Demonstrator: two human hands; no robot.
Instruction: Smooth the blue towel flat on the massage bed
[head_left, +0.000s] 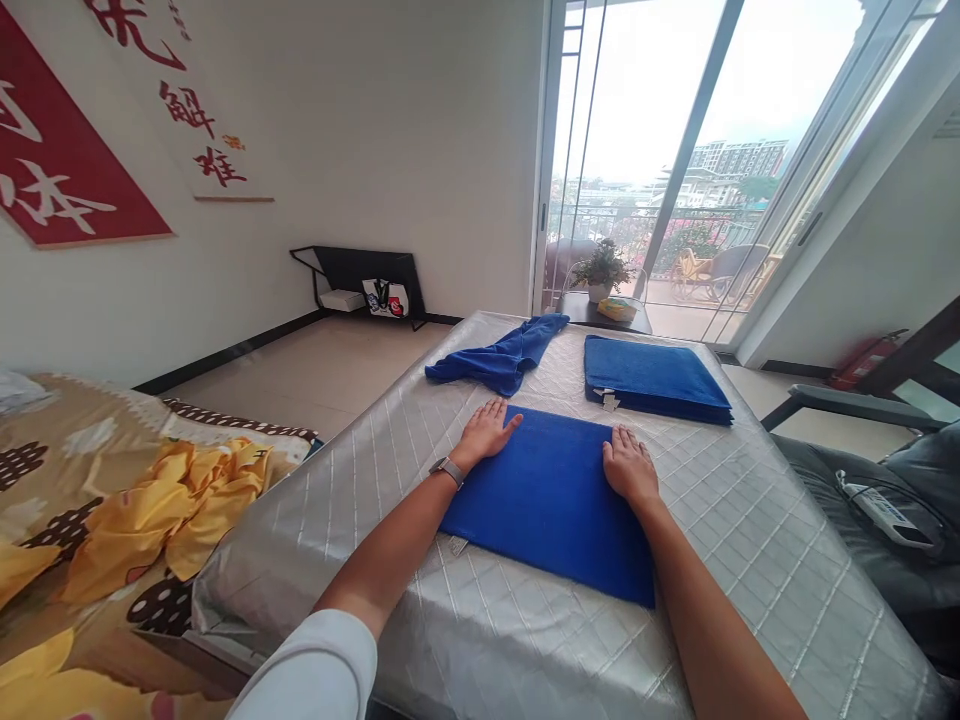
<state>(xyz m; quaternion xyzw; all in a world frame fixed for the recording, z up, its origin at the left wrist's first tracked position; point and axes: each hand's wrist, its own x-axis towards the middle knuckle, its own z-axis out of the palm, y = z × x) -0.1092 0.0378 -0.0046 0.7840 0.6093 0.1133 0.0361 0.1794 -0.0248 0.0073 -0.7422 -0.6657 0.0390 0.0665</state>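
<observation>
A blue towel, folded to a flat rectangle, lies on the silver quilted cover in front of me. On its far left corner rests my left hand, palm down with the thumb spread out. My right hand lies flat along its far right edge, fingers stretched forward. Beyond the right hand is a stack of folded blue towels with white tags showing at the near edge. A crumpled blue towel lies loose past my left hand.
At left is a bed with a patterned sheet and bunched yellow cloth. On the right stands a dark armchair with a white power strip on it. A small table with a potted plant stands by the glass door.
</observation>
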